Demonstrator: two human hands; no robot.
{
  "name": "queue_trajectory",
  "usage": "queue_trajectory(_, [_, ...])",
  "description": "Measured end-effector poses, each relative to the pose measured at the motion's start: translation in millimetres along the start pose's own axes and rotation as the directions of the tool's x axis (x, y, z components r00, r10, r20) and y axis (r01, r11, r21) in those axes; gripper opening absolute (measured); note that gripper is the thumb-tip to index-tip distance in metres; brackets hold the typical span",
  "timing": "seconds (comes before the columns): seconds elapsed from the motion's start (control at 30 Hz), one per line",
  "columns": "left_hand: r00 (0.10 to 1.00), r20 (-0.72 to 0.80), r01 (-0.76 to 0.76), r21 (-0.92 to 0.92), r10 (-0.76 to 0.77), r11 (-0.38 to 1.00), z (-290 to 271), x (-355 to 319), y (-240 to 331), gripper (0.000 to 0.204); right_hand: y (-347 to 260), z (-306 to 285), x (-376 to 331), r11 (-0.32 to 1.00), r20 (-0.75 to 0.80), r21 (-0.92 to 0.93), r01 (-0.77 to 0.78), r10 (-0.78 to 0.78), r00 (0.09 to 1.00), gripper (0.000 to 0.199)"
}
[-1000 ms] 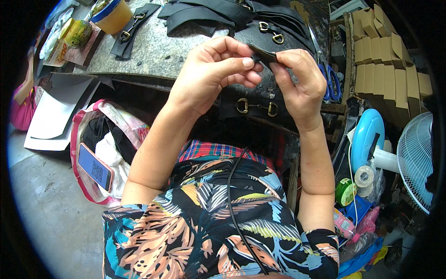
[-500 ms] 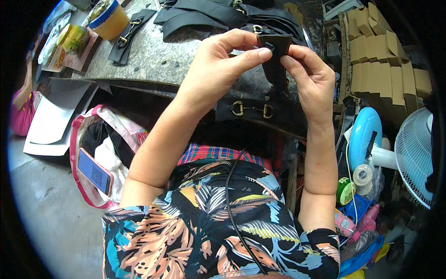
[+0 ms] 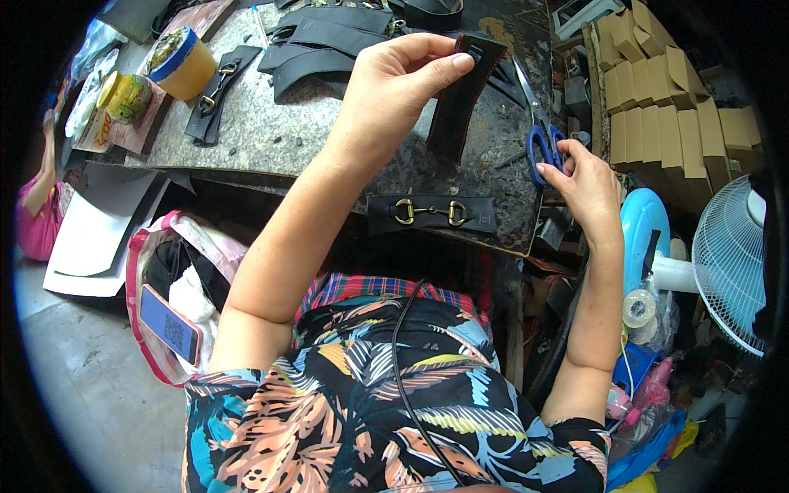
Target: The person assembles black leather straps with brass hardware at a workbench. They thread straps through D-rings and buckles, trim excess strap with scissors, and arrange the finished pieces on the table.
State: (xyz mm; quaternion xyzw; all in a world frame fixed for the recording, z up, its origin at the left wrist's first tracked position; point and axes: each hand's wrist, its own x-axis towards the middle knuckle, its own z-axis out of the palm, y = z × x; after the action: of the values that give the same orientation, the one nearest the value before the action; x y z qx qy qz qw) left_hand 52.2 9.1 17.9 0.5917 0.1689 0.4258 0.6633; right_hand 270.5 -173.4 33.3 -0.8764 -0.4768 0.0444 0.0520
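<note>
Between the thumb and fingers of my left hand [image 3: 403, 78] hangs a black leather strap [image 3: 460, 103] with stitched edges, held up over the workbench. My right hand [image 3: 588, 185] is at the bench's right side, its thumb and fingers closed on the blue handles of a pair of scissors [image 3: 538, 135]. The scissor blades point away from me and lie on the dark bench top. At the near edge, a black strap piece with a brass horsebit buckle [image 3: 431, 214] lies flat, below the hanging strap.
Stacked black straps [image 3: 329, 45] lie at the back of the workbench [image 3: 255, 140]. A second buckled strap [image 3: 218, 94] rests near a blue-rimmed tub [image 3: 185, 70] and a yellow jar [image 3: 123, 100]. Cardboard boxes [image 3: 666, 123] and a fan [image 3: 727, 263] stand right; a bag with a phone [image 3: 171, 324] sits left.
My right hand has let go of the strap and moved right and toward me to the scissors. The left hand keeps the strap, which now hangs tilted.
</note>
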Motion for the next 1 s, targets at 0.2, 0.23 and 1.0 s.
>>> queue_trajectory(0.2, [0.999, 0.002, 0.047, 0.088, -0.048, 0.995, -5, 0, 1, 0.032, 9, 1, -5, 0.65, 0.102, 0.751, -0.113, 0.055, 0.993, 0.029])
queue_trajectory(0.23, [0.998, 0.004, 0.066, 0.11, -0.067, 0.992, -7, 0, 1, 0.032, 8, 1, -11, 0.631, 0.016, 0.776, 0.016, -0.045, 0.999, 0.029])
queue_trajectory(1.0, [0.97, 0.239, -0.02, 0.253, -0.042, 0.967, -15, -1, 19, 0.021, -10, -14, -50, 0.737, -0.198, 0.592, 0.327, -0.26, 0.945, 0.046])
